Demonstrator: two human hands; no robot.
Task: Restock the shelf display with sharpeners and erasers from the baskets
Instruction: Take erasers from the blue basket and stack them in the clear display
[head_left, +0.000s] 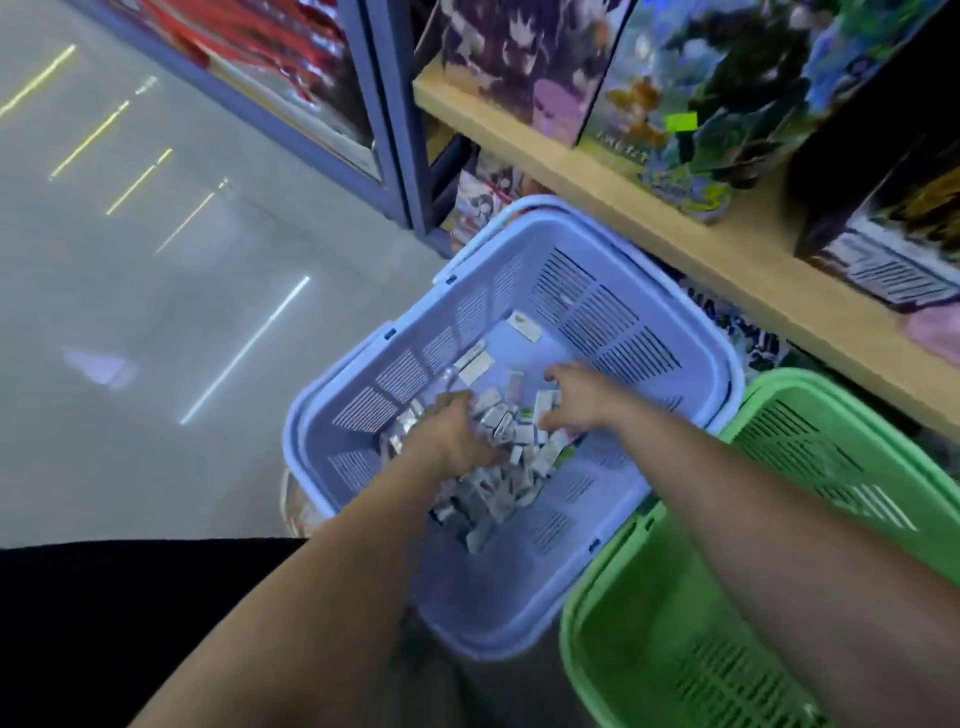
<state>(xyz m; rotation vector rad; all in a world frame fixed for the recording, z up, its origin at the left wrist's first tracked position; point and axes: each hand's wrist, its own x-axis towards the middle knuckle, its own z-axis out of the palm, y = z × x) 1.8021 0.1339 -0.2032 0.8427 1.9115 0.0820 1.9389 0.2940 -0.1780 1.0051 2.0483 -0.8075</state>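
Note:
A lilac plastic basket (649, 332) stands on the floor below the shelf and holds a heap of small white wrapped erasers (498, 478). Both my hands are down inside it. My left hand (452, 431) lies on the left side of the heap with its fingers curled into the packets. My right hand (571, 400) is over the right side of the heap, its fingers bent down among the packets. Motion blur hides whether either hand has a packet in its grip. A few single erasers (524, 326) lie apart at the basket's far end.
A green basket (841, 415) stands right of the lilac one, touching it; my right forearm crosses over it. A wooden shelf (623, 192) with colourful printed boxes (670, 104) runs above. A dark blue cabinet frame (395, 130) stands at the left. Glossy grey floor (156, 312) spreads leftward.

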